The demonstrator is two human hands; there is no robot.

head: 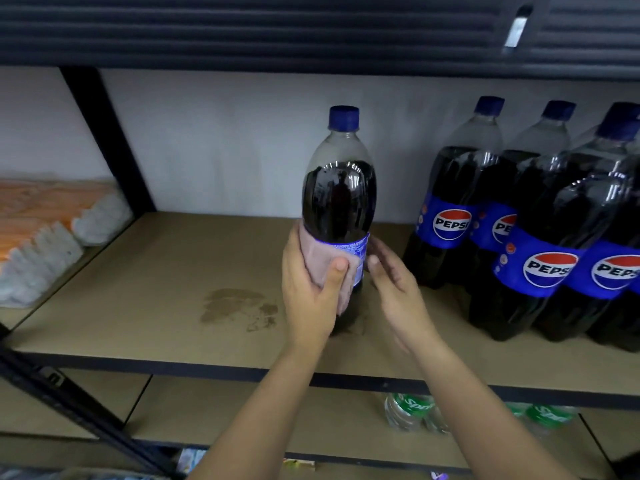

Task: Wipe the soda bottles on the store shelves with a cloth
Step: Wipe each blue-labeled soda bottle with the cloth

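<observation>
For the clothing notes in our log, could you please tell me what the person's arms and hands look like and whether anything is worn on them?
Both forearms are bare up to the bottom edge of the picture: no sleeves show. The left hand and right hand have no gloves, rings, watch or bracelet that I can see. The nails are short and unpainted.

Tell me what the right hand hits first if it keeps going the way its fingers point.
Probably the held bottle: the right hand points up-left at its label side, fingertips nearly touching. Depth is unclear, so it might slip just behind.
</observation>
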